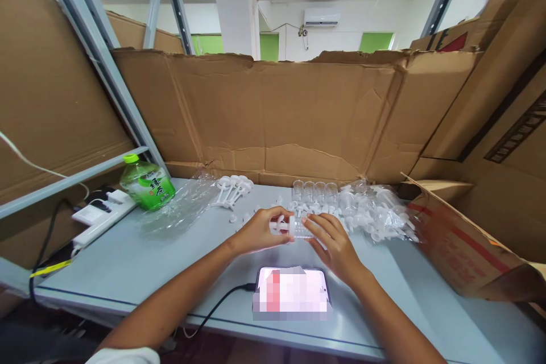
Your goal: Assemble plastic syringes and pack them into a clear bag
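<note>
Over the middle of the table, my left hand [261, 231] is closed on the white end of a clear plastic cylinder [301, 228]. My right hand [335, 240] wraps its fingers round the clear end on the other side. The cylinder lies roughly level between both hands. Behind them stand several clear cups [319, 192] in a row, with small white parts in front. White plungers with round ends [232, 189] lie in a pile at the back, left of the cups.
A phone [292, 293] with a cable lies near the front edge of the table [205, 273]. On the left are a green bottle [147, 183], clear plastic film [183, 205] and a power strip [104, 219]. Bagged clear parts [375, 210] and a cardboard box [464, 239] sit on the right.
</note>
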A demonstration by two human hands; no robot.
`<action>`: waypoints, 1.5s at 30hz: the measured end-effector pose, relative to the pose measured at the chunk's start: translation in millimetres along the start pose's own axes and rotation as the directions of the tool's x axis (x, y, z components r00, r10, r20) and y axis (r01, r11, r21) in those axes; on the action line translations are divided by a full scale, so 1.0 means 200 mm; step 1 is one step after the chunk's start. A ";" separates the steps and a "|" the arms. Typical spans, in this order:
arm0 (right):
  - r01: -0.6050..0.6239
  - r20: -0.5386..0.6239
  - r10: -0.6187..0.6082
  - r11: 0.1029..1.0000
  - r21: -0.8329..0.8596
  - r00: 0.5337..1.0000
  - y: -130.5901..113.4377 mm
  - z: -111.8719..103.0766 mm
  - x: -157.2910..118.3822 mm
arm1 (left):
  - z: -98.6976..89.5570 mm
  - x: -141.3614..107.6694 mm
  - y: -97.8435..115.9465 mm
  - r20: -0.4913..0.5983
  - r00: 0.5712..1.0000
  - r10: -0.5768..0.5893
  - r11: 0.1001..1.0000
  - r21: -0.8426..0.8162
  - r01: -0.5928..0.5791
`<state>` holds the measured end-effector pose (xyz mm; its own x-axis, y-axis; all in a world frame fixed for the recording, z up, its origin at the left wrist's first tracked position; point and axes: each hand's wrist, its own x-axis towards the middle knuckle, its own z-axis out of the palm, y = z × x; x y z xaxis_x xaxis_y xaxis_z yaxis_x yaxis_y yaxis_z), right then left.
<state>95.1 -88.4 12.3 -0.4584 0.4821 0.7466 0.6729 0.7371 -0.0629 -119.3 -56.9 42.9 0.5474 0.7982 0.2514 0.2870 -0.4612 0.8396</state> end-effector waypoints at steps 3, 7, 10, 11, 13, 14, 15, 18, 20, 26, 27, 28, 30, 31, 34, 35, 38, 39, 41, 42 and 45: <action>0.003 -0.020 -0.003 1.000 -0.018 1.000 0.00 0.01 -0.01 | 0.00 0.02 0.00 0.010 1.000 -0.026 1.000 -0.010 0.027; -0.054 -0.001 0.054 0.997 0.061 0.999 0.02 0.01 -0.01 | 0.00 0.01 0.02 0.027 0.998 0.056 0.991 0.120 -0.059; -0.095 0.028 0.091 0.984 0.150 0.995 0.02 -0.01 0.01 | 0.01 -0.01 0.04 0.046 0.982 0.183 0.925 0.329 -0.188; -0.106 0.048 0.099 0.979 0.174 0.994 0.02 -0.01 0.01 | 0.01 -0.02 0.03 0.068 0.973 0.221 0.898 0.376 -0.230; -0.126 0.095 0.108 0.970 0.209 0.990 0.02 -0.02 0.02 | 0.01 -0.04 0.02 0.115 0.953 0.279 0.849 0.433 -0.301; -0.138 0.120 0.113 0.965 0.222 0.986 0.01 -0.02 0.03 | 0.01 -0.04 0.01 0.132 0.946 0.297 0.827 0.459 -0.324; -0.149 0.141 0.119 0.961 0.233 0.983 0.01 -0.02 0.03 | 0.01 -0.05 0.01 0.141 0.941 0.308 0.807 0.484 -0.337; -0.172 0.163 0.132 0.949 0.264 0.978 0.00 -0.01 0.04 | 0.00 -0.07 0.02 0.136 0.940 0.314 0.767 0.547 -0.335; -0.184 0.160 0.143 0.940 0.287 0.977 -0.01 -0.01 0.04 | -0.01 -0.08 0.05 0.109 0.942 0.316 0.751 0.577 -0.319; -0.321 0.152 0.284 0.876 0.361 0.947 0.01 -0.01 0.02 | -0.17 -0.13 0.09 -0.138 0.940 0.311 0.794 0.581 -0.177; -0.352 0.153 0.317 0.850 0.392 0.936 0.01 -0.01 0.02 | -0.23 -0.14 0.05 -0.230 0.931 0.284 0.804 0.586 -0.100; -0.381 0.153 0.350 0.818 0.430 0.924 0.02 0.00 0.02 | -0.30 -0.16 0.01 -0.310 0.921 0.235 0.791 0.612 0.004; -0.433 0.158 0.414 0.745 0.507 0.896 0.03 0.01 0.01 | -0.45 -0.20 -0.12 -0.460 0.881 0.113 0.669 0.691 0.275; -0.453 0.164 0.439 0.708 0.542 0.883 0.03 0.01 0.01 | -0.53 -0.24 -0.20 -0.546 0.837 0.031 0.563 0.701 0.437; -0.478 0.178 0.483 0.616 0.626 0.857 0.05 0.03 0.01 | -0.74 -0.36 -0.41 -0.652 0.706 -0.276 0.308 0.636 0.707; -0.479 0.177 0.495 0.591 0.649 0.851 0.05 0.03 0.01 | -0.79 -0.40 -0.47 -0.650 0.678 -0.343 0.284 0.616 0.734; -0.483 0.160 0.534 0.545 0.686 0.830 0.06 0.04 0.02 | -0.86 -0.49 -0.57 -0.588 0.588 -0.556 0.235 0.567 0.790; -0.486 0.158 0.543 0.538 0.688 0.825 0.06 0.04 0.02 | -0.86 -0.51 -0.58 -0.579 0.583 -0.569 0.235 0.566 0.791; -0.492 0.163 0.549 0.529 0.691 0.820 0.06 0.05 0.02 | -0.85 -0.53 -0.58 -0.584 0.594 -0.553 0.237 0.573 0.784; -0.494 0.167 0.548 0.526 0.693 0.819 0.06 0.05 0.02 | -0.84 -0.53 -0.58 -0.602 0.591 -0.537 0.239 0.563 0.791; -0.499 0.173 0.555 0.515 0.697 0.814 0.06 0.05 0.02 | -0.83 -0.53 -0.53 -0.713 0.541 -0.446 0.250 0.482 0.840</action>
<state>96.4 -72.8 7.9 -0.1003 0.8831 0.4582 0.1705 0.4690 -0.8666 -338.3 -29.0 7.9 -0.3919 0.9140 0.1050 0.9102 0.3686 0.1888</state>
